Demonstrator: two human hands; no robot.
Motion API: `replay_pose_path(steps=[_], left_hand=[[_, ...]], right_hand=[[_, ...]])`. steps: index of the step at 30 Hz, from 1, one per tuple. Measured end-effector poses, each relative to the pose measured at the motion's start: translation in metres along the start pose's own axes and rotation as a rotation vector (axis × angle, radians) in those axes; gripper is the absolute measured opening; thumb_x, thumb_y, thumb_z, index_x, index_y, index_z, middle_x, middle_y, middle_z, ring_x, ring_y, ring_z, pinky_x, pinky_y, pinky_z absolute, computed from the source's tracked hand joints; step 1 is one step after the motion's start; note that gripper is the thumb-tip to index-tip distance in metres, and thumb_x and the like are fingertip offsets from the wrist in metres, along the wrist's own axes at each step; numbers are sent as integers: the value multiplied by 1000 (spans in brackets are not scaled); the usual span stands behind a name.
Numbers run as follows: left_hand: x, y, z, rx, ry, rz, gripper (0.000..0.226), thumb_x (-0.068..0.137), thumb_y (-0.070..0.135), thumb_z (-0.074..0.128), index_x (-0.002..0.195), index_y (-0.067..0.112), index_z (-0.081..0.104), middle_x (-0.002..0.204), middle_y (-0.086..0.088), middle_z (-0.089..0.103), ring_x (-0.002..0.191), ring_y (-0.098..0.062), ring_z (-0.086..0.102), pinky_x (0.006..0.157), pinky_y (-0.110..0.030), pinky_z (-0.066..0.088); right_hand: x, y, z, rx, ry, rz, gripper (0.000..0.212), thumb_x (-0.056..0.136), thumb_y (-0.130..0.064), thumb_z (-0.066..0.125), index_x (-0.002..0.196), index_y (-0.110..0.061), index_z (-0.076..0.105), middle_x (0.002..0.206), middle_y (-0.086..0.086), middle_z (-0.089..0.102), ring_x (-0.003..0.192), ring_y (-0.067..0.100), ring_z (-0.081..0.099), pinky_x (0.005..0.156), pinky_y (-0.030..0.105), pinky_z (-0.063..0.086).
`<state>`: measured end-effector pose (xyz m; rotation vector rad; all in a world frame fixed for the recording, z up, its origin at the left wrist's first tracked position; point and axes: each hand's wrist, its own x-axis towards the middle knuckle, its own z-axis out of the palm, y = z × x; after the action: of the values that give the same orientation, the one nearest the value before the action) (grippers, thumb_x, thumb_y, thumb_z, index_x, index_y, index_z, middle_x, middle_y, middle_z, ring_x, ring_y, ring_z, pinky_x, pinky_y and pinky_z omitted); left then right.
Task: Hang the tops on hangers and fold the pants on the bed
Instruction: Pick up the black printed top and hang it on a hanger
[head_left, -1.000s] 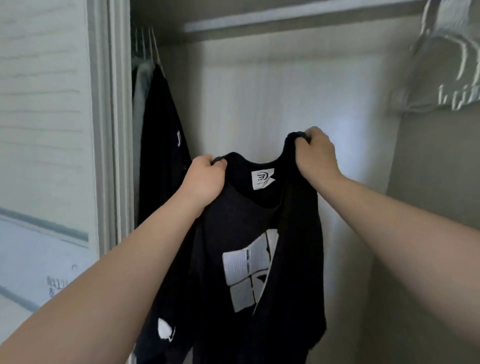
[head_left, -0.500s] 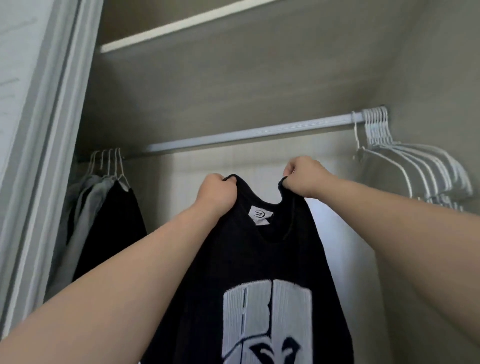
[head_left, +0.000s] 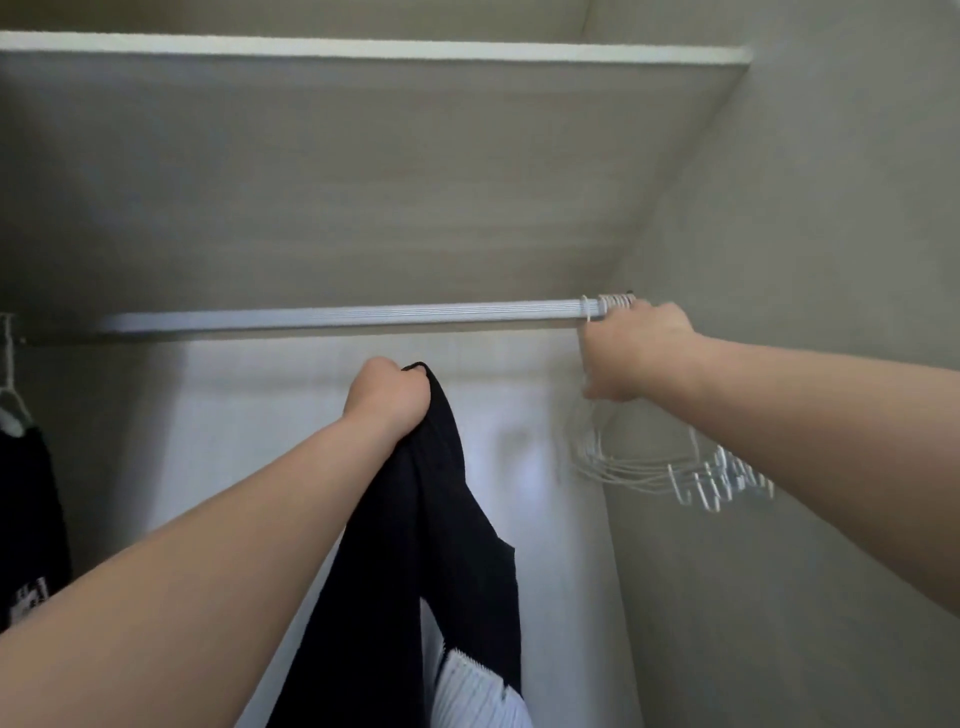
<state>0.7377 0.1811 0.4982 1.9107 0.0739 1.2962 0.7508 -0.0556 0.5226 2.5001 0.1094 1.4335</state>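
Note:
My left hand grips the neckline of a black top with a white print, which hangs down from that fist in the middle of the wardrobe. My right hand is up at the right end of the clothes rail, among a bunch of white wire hangers. Its fingers curl around the necks of the hangers just under the rail; how many it holds is hidden by the hand.
A shelf runs above the rail. At the far left a black printed top hangs on a white hanger. The wardrobe's right side wall stands close to the hangers.
My right hand has let go of the top's neckline and moved up right to the hangers on the rail. The top now hangs from my left hand alone. The view tilted upward.

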Motion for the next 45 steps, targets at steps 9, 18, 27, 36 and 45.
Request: replay_pose_path(steps=[9,18,27,36,45], left_hand=[[4,-25,-12,42,14,-7,34,101,25,50,72,11,40,74,-10,48,72,-30,50,66,-34,37],[-5,-40,-17,44,-21,-34,35,101,29,51,72,11,41,74,-11,51,72,-31,53,67,-34,40],[-17,-45,-31,69,-5,-15,38,101,27,51,69,14,35,68,-8,42,66,-27,43,65,-34,32],[-26,-35,-56,104,19,-2,45,101,25,52,64,17,27,60,-2,31,59,-25,31,58,-33,23],[-42,-51,-62,131,-15,-14,46,99,26,56,62,15,32,59,-3,35,59,-26,35,57,-32,26]], right_hand=[[-6,19,20,-64,79,-5,33,97,-4,44,125,-13,60,127,9,60,116,33,63,74,35,42],[-5,22,35,-27,52,38,30,95,-6,50,123,-15,57,124,7,63,113,32,65,71,33,39],[0,21,26,633,70,179,10,93,-5,50,100,-4,57,103,21,59,86,38,56,72,35,42],[-20,-43,66,1623,119,501,8,93,-18,49,85,-16,46,84,16,57,61,28,56,45,30,49],[-22,-76,78,1746,-44,422,26,97,-23,50,79,-12,66,50,0,39,42,17,30,40,18,25]])
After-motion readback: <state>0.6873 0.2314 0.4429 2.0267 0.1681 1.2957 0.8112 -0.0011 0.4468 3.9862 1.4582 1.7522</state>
